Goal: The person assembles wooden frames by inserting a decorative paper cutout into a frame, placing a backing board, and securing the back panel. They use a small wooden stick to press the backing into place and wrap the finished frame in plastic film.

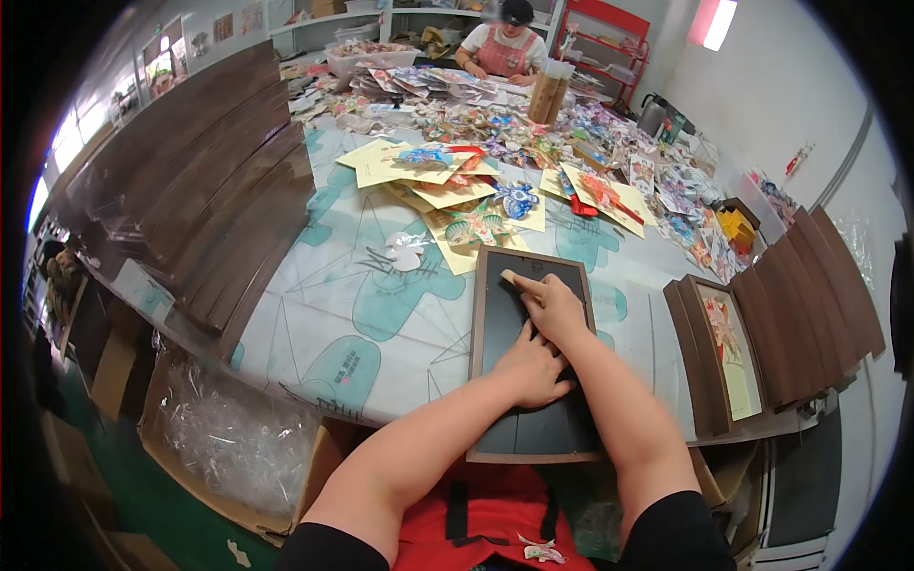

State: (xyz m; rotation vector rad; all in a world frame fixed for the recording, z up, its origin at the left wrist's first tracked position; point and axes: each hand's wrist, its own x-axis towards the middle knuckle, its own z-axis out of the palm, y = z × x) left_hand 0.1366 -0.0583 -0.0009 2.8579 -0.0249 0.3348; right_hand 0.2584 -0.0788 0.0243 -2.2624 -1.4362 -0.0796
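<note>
- Looking down at a brown frame (528, 457), lying back side up on the desk (409, 381), with a black panel (538, 428) inside its rim.
- Pressing with the left hand (533, 369) on the middle of the frame, fingers spread, left grip not closed around anything.
- Reaching with the right hand (552, 309) toward the far end of the frame, pointing finger at a small tan piece (508, 276). Cannot tell about the right grip: maybe pinching the piece, maybe only touching it.
- Could bend or crack the black panel by pushing too hard in one spot with both hands.
- Could scratch the panel by rubbing with the tan piece, maybe because of a hard edge too small to see.
- Could tip the frame off the desk by pulling it toward the body, because of its near end sitting right at the edge.
- Could crumple the cream cards (455, 195), just past the far end of the frame, by shoving it forward.
- Could knock over the row of brown boards (809, 295), to the right of the frame, with a wide swing of the right elbow.
- Could tear the white paper cutout (407, 249), left of the frame's far end, by sweeping the left arm across.
</note>
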